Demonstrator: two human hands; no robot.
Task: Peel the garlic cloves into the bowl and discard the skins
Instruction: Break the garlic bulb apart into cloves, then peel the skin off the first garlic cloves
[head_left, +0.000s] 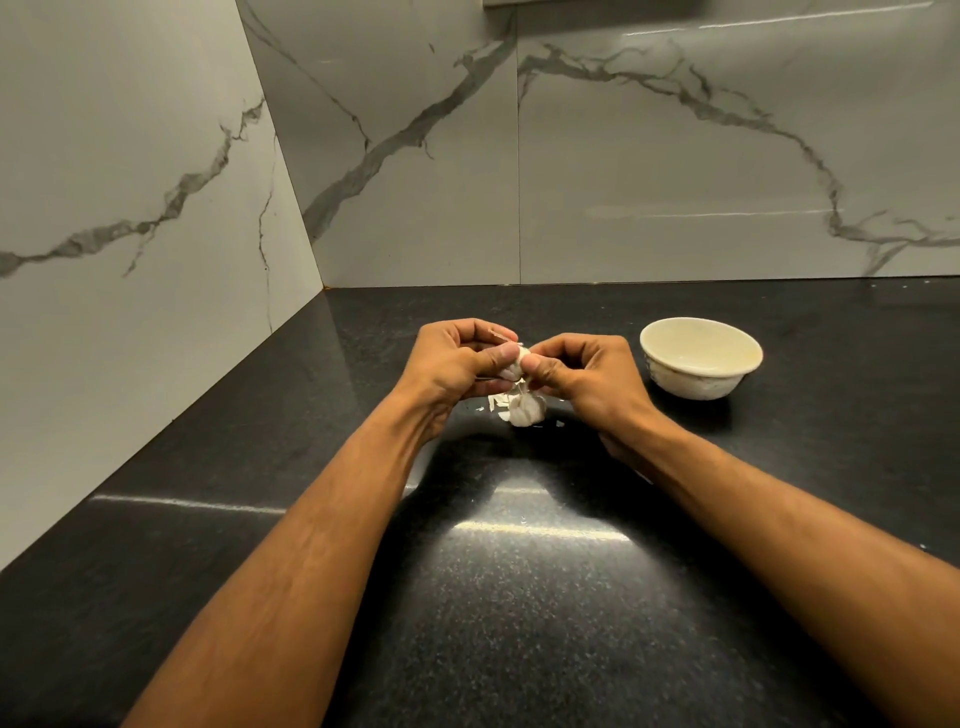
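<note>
**Peeling a garlic clove above the counter, bowl waiting to the right**

You are standing at a dark speckled counter (519, 597) that meets a marble-veined wall (675, 156). Take the bowl (701, 357) as your landmark: a pale, round bowl sitting on the counter, and from this angle nothing shows inside it.

Just to the left of the bowl, both your hands meet in the air above the counter. Your left hand (457, 364) has its fingers curled and its thumb pressed onto a small white garlic clove (514, 365). Your right hand (582, 371), the one nearer the bowl, also has curled fingers, and its thumb and fingertips pinch the same clove from the other side. Whether that pinch is on the flesh or on a flap of skin is too small to tell.

Below your hands, farther from the bowl than your right hand is, the rest of the garlic bulb (527, 409) lies on the counter, with a few loose skin flakes (496, 402) beside it.

The step in hand looks like stripping the skin from this one clove; the task seems early, since the bowl appears to hold nothing. Next, you will likely need to pull the skin clear with one hand while the other keeps the clove, then carry the bare clove right and drop it into the bowl. The flakes on the counter will want gathering for discarding.
</note>
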